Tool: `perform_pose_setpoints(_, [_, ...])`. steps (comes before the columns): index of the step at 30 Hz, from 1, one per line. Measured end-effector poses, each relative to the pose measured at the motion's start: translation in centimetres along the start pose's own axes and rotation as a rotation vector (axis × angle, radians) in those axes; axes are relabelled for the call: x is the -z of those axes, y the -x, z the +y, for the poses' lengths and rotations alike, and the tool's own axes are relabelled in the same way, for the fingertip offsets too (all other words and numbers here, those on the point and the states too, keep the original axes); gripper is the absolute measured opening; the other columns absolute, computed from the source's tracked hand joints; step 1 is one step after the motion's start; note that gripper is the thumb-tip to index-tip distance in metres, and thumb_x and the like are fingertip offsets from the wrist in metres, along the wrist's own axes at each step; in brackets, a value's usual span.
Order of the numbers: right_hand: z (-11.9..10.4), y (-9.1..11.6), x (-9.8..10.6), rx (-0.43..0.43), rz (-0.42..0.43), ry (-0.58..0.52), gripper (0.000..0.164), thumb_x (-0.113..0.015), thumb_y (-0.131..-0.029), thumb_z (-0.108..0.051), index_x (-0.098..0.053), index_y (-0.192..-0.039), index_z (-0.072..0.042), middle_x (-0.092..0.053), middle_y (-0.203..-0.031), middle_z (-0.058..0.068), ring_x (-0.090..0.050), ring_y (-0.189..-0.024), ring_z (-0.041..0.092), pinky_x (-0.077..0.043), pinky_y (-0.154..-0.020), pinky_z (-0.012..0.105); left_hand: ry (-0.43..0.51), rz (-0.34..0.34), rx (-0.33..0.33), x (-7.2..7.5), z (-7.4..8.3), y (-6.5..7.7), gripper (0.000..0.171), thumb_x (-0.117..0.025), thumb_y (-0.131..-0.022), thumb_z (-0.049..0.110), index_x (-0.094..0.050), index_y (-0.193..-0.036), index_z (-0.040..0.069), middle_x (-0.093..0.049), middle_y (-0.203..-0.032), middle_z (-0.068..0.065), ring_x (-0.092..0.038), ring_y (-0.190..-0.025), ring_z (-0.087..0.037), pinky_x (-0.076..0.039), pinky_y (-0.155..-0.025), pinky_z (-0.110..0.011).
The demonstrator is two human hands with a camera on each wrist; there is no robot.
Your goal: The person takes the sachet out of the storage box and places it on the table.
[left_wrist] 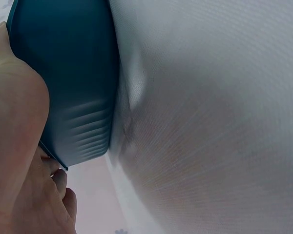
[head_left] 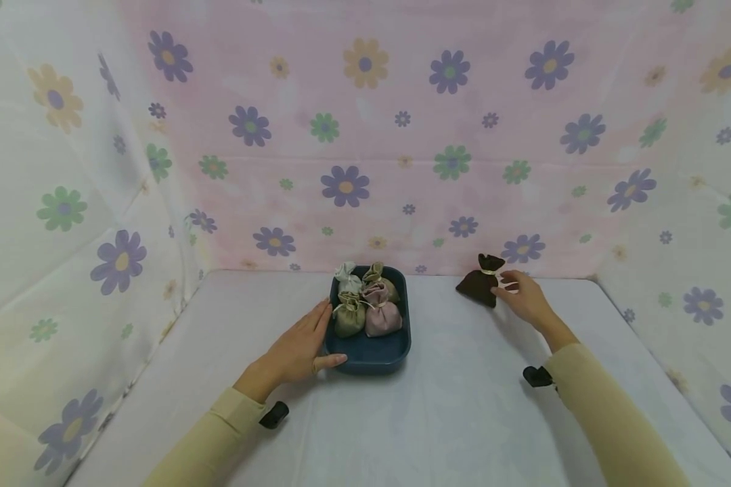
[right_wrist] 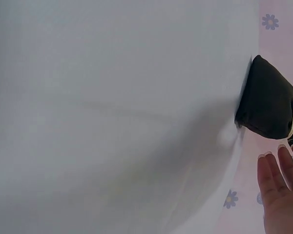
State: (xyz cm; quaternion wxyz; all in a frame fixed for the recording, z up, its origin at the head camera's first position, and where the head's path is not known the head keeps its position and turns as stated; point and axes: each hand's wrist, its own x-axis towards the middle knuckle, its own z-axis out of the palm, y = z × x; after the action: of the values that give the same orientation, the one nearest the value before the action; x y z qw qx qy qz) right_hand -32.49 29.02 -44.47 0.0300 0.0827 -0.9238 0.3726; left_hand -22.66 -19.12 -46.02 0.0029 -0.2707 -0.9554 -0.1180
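A blue tray [head_left: 371, 358] holds small drawstring pouches: a white one [head_left: 348, 281] and a gold one [head_left: 373, 272] at the back, an olive one [head_left: 350, 318] and a pink one [head_left: 384, 318] before them. My left hand [head_left: 298, 345] lies along the tray's left side, fingers straight, thumb at the front left corner. The left wrist view shows the palm beside the tray's ribbed wall [left_wrist: 88, 129]. Off to the right, a dark brown pouch [head_left: 480, 287] with a pale tie stands on the table. My right hand [head_left: 526, 297] is close beside its neck, fingers extended and apart from the thumb.
A white cloth covers the table [head_left: 457, 419]. Flower-printed fabric hangs behind as a pink back wall [head_left: 378, 135], with pale side walls [head_left: 12, 270] left and right. The brown pouch stands near the table's back edge.
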Motion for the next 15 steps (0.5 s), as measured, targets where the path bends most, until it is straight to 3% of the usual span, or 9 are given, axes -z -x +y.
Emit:
perform_pose_setpoints(7, [-0.2,0.9,0.5,0.051,0.001,0.037,0.056,-0.063,-0.104,-0.024,-0.045,-0.144,0.011,-0.052,-0.138,0.034,-0.052,-0.126,0.051,-0.044,-0.104,0.063,0.012,0.016,-0.014,-0.1,-0.2,0.0,0.109,-0.051,-0.096,0.071,-0.011,-0.161,-0.007,-0.008,-0.169,-0.024,-0.016,-0.156,-0.038,-0.024,-0.122,-0.053])
perform_pose_setpoints(15, [-1.1,2.1,0.6,0.085,-0.008,0.002,0.056,-0.065,-0.103,-0.023,-0.046,-0.144,0.009,-0.053,-0.137,0.032,-0.053,-0.125,0.048,-0.046,-0.103,0.060,0.015,0.037,-0.029,-0.2,-0.1,0.1,0.109,-0.051,-0.096,0.072,-0.015,-0.160,-0.009,-0.011,-0.168,-0.026,-0.019,-0.154,-0.040,-0.027,-0.121,-0.055])
